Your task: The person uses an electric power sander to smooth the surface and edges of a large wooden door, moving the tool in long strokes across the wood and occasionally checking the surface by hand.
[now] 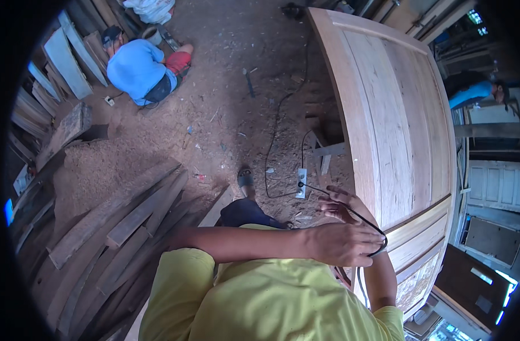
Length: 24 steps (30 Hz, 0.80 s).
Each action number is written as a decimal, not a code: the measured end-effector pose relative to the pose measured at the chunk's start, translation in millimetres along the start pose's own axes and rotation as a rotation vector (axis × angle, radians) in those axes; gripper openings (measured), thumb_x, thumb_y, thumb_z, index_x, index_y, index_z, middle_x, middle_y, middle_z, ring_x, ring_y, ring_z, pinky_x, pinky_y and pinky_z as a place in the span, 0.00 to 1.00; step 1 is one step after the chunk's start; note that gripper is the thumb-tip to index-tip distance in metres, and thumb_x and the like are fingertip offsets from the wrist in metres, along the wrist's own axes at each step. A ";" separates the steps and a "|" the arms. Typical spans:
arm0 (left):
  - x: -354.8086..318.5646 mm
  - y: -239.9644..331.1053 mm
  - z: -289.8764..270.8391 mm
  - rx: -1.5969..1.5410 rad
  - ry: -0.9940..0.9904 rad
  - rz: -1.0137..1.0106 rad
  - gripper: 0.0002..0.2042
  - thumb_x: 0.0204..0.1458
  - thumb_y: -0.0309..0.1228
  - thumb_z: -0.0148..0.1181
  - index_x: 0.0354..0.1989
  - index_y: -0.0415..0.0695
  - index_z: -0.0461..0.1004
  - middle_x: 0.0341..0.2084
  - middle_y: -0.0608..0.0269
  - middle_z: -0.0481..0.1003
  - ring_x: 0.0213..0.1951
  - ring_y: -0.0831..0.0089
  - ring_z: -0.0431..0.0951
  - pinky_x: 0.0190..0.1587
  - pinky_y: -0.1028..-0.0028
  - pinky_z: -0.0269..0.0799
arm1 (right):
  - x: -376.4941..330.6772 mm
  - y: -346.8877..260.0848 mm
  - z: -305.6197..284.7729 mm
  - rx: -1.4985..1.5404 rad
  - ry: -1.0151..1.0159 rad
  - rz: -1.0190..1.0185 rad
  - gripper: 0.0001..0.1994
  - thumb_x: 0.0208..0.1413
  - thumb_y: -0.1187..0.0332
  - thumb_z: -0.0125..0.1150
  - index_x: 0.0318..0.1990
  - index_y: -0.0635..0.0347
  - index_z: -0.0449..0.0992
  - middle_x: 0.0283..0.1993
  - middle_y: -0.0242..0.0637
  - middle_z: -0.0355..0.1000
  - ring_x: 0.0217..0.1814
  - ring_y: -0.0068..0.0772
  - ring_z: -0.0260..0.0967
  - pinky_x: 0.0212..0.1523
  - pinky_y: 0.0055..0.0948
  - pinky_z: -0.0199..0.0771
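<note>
So, a black cable (359,216) is being held in both hands beside the wooden door panel (396,125): the left hand (342,243) is clenched around it, the right hand (339,206) has its grip pinched on it, near the power strip (301,183) on the floor.

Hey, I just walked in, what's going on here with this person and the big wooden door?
A person in a yellow shirt stands beside a large wooden door panel lying flat. Their left hand reaches across the body and grips a black power cord, while the right hand touches the same cord near the panel's edge. The cord runs down to a white socket strip on the sawdust-covered floor. Farther off, another person in a blue shirt crouches by stacked planks.
</note>
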<state>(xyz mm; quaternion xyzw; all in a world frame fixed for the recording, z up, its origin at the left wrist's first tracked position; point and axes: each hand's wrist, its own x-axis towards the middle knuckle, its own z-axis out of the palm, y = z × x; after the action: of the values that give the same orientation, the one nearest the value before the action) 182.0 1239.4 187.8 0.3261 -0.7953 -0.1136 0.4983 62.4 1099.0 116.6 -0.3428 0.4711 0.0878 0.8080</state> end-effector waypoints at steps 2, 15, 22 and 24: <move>-18.9 -17.0 -23.4 -0.187 -0.045 -0.128 0.14 0.60 0.31 0.65 0.53 0.45 0.86 0.52 0.48 0.85 0.63 0.55 0.83 0.65 0.58 0.80 | 30.1 -12.7 9.5 -0.218 -0.092 -0.023 0.25 0.73 0.69 0.61 0.73 0.70 0.67 0.60 0.49 0.79 0.46 0.34 0.80 0.49 0.33 0.82; -389.9 -236.0 49.7 -0.414 0.223 -1.900 0.34 0.69 0.60 0.53 0.60 0.35 0.78 0.56 0.38 0.82 0.63 0.44 0.81 0.65 0.52 0.74 | -164.3 -54.5 49.7 -0.297 0.229 -0.669 0.15 0.71 0.73 0.64 0.61 0.68 0.77 0.45 0.53 0.83 0.38 0.37 0.82 0.36 0.31 0.83; -282.8 -247.7 54.3 -0.891 0.883 -1.810 0.44 0.65 0.67 0.57 0.81 0.50 0.57 0.80 0.52 0.58 0.78 0.51 0.62 0.72 0.38 0.64 | -262.9 -19.1 64.3 -0.391 0.347 -0.993 0.11 0.70 0.65 0.69 0.53 0.59 0.80 0.29 0.47 0.84 0.24 0.36 0.80 0.50 0.48 0.77; -254.3 -268.8 41.0 -1.084 0.955 -1.642 0.43 0.65 0.64 0.60 0.82 0.54 0.56 0.80 0.56 0.56 0.77 0.52 0.63 0.68 0.33 0.68 | -266.7 -13.3 62.5 -0.452 0.303 -1.079 0.10 0.70 0.65 0.68 0.54 0.56 0.79 0.27 0.40 0.82 0.21 0.32 0.76 0.47 0.48 0.75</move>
<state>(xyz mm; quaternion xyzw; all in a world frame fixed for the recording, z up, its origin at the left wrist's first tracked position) 329.4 1189.4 -150.4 0.5047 0.0954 -0.6081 0.6053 -31.8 1177.1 362.1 -0.7054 0.3103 -0.2861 0.5694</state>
